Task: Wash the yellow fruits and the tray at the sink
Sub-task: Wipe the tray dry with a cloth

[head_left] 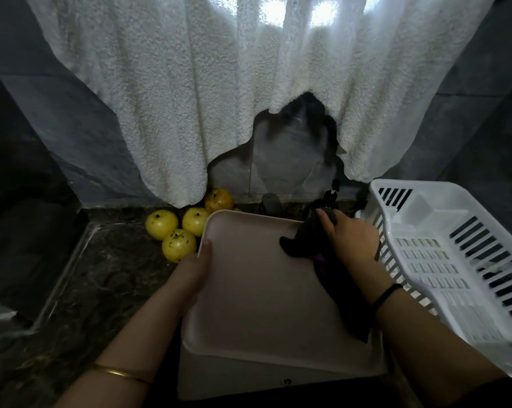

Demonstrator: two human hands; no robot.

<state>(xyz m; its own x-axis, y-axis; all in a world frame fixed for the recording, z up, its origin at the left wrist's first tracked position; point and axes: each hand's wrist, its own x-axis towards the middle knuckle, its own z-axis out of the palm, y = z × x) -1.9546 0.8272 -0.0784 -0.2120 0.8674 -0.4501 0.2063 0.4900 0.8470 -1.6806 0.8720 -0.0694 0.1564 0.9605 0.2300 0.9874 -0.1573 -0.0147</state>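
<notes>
Pink and smooth, the tray is under both my hands. My left hand grips its left edge, with my thumb lying on top of the rim and my other fingers hidden below. My right hand is closed on a dark cloth and presses it flat on the tray near the far right corner. The cloth trails back along the right side of the tray, under my wrist. A thin black band is on my right wrist and a gold bangle is on my left arm.

The tray tilts up toward me. Four yellow fruits sit in a bunch on the dark stone counter, just past the tray's far left corner. One of them touches the hanging white towel. A white plastic basket stands close on my right.
</notes>
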